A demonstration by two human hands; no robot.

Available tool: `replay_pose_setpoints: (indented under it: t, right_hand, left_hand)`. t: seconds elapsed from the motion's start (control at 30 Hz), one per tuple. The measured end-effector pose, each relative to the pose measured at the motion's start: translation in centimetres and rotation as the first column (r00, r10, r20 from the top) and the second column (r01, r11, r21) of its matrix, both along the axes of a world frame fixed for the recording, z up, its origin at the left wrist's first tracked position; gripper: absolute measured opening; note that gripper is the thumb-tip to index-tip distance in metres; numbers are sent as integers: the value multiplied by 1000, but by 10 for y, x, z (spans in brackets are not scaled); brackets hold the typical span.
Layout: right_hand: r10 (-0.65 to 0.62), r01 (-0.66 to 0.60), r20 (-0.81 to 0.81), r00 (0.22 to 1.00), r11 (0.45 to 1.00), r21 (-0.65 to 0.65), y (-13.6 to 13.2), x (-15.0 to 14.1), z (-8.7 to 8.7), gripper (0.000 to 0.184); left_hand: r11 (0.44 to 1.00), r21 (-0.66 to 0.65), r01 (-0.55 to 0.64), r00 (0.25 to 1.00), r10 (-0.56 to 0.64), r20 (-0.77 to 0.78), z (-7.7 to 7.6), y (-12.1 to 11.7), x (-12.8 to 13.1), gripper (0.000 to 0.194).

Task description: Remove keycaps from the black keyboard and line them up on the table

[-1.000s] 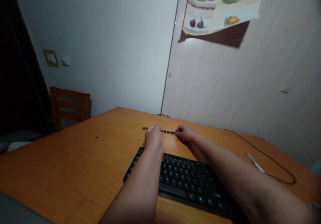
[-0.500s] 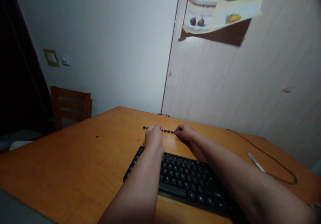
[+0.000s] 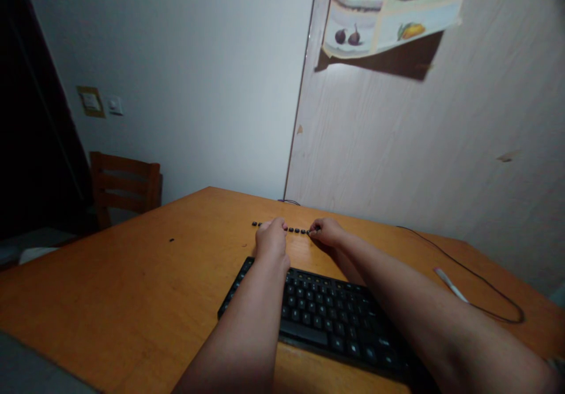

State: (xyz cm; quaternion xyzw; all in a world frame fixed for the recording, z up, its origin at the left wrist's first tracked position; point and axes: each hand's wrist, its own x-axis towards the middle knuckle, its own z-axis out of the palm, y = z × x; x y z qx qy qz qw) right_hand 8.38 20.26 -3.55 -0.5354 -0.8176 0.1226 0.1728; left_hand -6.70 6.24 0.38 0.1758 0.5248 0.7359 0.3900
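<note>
A row of several small black keycaps (image 3: 297, 230) runs across the table beyond the black keyboard (image 3: 315, 309). My right hand (image 3: 326, 231) is at the right end of that row, its fingertips pinched on a keycap (image 3: 308, 232). Over the row's left part, my left hand (image 3: 271, 238) is closed with the fingers curled, hiding some of the keycaps. Whatever it may hold is out of sight. Both forearms cross above the keyboard and cover parts of it; its top row shows a line of paler spots.
To the left lies a small dark piece (image 3: 172, 240) on the wooden table (image 3: 132, 300). A white-handled tool (image 3: 454, 288) and a dark cable (image 3: 494, 291) rest on the right. Behind the table stand a chair (image 3: 123, 182) and the wall (image 3: 212, 88).
</note>
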Motion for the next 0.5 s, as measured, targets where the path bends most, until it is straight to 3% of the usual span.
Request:
replay_pose_setpoints:
  t: [0.23, 0.5]
  right_hand:
    - [-10, 10, -79, 997, 1000, 3, -5, 4, 1, 13]
    - [-64, 86, -247, 967, 993, 78, -36, 29, 35, 32]
  left_hand:
    - [1000, 2, 0, 1000, 0, 9, -1, 2, 0, 14]
    - [1000, -4, 8, 1000, -8, -3, -1, 2, 0, 15]
